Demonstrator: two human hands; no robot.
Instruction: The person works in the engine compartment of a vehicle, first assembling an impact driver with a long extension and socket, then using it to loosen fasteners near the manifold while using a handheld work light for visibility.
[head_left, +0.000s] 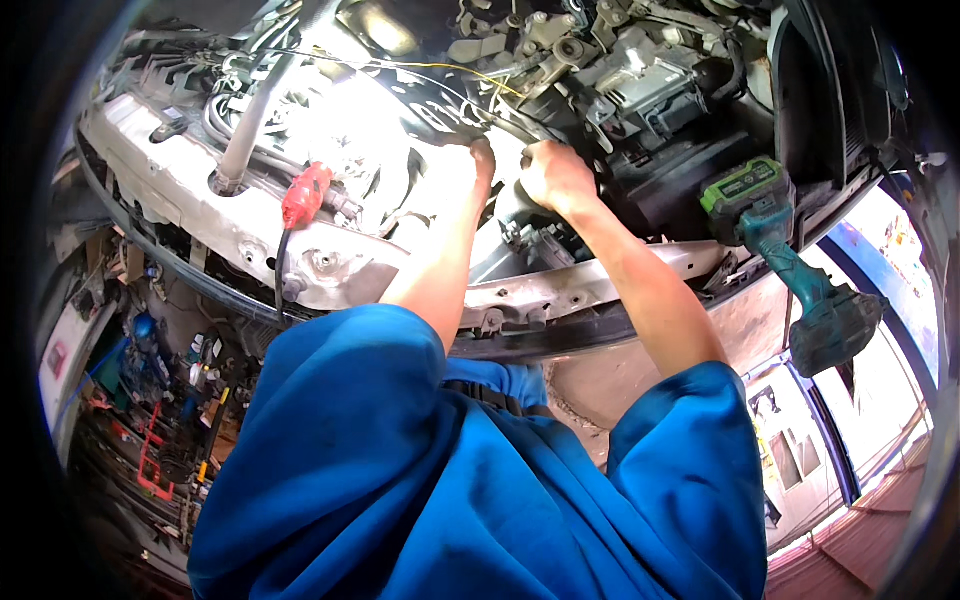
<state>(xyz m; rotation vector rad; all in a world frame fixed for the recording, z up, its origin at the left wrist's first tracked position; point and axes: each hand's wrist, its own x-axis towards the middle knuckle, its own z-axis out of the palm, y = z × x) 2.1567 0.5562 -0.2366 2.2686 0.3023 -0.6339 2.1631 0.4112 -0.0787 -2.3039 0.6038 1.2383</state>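
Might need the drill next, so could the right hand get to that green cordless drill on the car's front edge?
Probably yes. The right hand grips a part in the engine bay, and the green cordless drill rests to its right with nothing visible between them.

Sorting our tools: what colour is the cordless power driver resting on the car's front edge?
Teal cordless power driver with green top; head view.

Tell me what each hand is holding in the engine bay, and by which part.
Both hands, left and right, grip the lower edge of a black cover in the engine bay. The cordless drill rests unheld.
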